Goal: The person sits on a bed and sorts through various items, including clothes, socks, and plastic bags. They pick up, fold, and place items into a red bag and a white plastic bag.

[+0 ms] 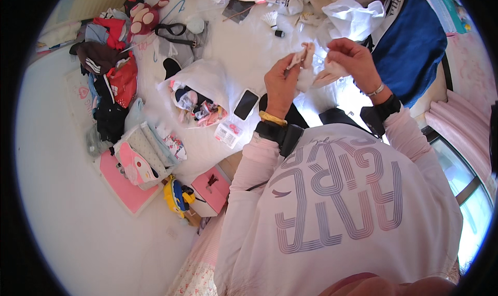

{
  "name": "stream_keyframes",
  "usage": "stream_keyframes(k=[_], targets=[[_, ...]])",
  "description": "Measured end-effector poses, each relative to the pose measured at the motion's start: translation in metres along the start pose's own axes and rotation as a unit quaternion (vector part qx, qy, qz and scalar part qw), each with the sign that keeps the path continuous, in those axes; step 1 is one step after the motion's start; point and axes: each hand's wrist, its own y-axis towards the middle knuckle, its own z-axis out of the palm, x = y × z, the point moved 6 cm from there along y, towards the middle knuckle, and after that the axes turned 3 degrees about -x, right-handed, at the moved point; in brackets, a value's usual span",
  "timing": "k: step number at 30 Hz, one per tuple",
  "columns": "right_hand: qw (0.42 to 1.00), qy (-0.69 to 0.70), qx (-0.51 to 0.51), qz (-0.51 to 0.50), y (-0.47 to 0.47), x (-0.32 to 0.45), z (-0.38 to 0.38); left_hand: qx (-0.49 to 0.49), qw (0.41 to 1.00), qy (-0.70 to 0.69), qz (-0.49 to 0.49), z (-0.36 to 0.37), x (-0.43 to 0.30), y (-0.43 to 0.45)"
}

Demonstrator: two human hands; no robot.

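Observation:
My left hand, with a yellow bangle at its wrist, pinches a small light pink cloth piece between thumb and fingers. Close by on the right, my right hand has its thumb and fingertips together at a pale cloth that hangs below it; whether the two pieces are one is unclear. Left of my hands, an open white bag lies on the white bedding, with socks and other small bunched cloth items inside. A phone lies between that bag and my left wrist.
A shuttlecock and a white plastic bag lie beyond my hands. Dark blue fabric is at the right. Piled clothes, a plush toy and a black belt lie at the left, with a printed card nearer.

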Motion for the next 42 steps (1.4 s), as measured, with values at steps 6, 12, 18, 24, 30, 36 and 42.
stream_keyframes(k=[6, 12, 18, 24, 30, 36, 42], targets=[[0.999, -0.014, 0.028, 0.038, -0.001, -0.023, 0.024, 0.003, 0.994, 0.058, 0.091, 0.013, -0.016, -0.016], [0.993, 0.086, -0.023, 0.076, 0.000, -0.029, -0.013, -0.089, 0.957, -0.259, -0.093, -0.017, 0.003, -0.009], [0.994, 0.071, 0.010, 0.079, -0.002, -0.008, -0.018, -0.044, 0.926, -0.324, -0.187, -0.025, 0.022, 0.006], [0.990, 0.108, 0.017, 0.089, 0.000, -0.013, -0.028, -0.085, 0.986, -0.099, -0.107, -0.031, 0.008, 0.010], [0.989, 0.077, 0.082, 0.094, -0.005, -0.011, -0.009, 0.120, 0.989, -0.030, -0.080, 0.030, -0.015, -0.003], [0.986, 0.078, 0.097, 0.108, -0.009, -0.015, -0.001, 0.107, 0.985, -0.051, -0.124, 0.030, -0.006, -0.003], [0.988, 0.055, -0.035, 0.143, 0.001, -0.040, -0.021, 0.162, 0.978, -0.108, -0.076, 0.049, -0.018, -0.021]])
